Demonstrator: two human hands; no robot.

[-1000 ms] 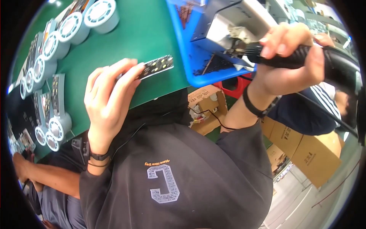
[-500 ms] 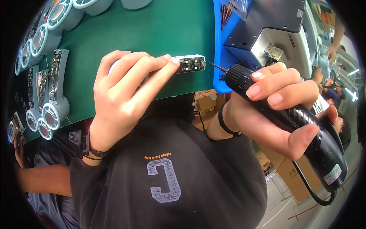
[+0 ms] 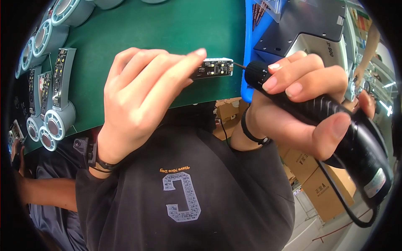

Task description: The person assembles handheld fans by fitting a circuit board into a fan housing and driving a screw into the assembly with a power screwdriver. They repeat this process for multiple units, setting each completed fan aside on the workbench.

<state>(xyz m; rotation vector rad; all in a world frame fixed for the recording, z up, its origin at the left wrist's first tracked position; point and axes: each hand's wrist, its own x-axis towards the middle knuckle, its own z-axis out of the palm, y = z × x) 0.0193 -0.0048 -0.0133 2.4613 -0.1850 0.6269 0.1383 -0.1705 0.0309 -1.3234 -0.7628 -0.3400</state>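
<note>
My left hand (image 3: 140, 90) is closed around a narrow device with a black circuit board (image 3: 215, 69) along its face and a white edge. Its far end pokes out past my fingertips to the right, above the green mat; the rest is hidden by the hand. One finger is lifted a little off the board. In my right hand (image 3: 297, 83) is a black electric screwdriver (image 3: 364, 138), gripped around its body and tilted up to the left. Its thin bit (image 3: 239, 65) points at the board's right end; whether it touches cannot be told.
Pale blue round housings (image 3: 58, 124) with upright circuit board strips (image 3: 63, 79) stand at the left. Right of the green mat (image 3: 167, 25) are a blue tray (image 3: 248, 50) with bits and a grey-and-white machine (image 3: 301, 29). Another person's arm (image 3: 50, 194) is at lower left, cardboard boxes (image 3: 331, 192) at lower right.
The screwdriver bit has come left, closing the gap to the board's end. A finger of my left hand has lifted from the board. The whole view has shifted slightly.
</note>
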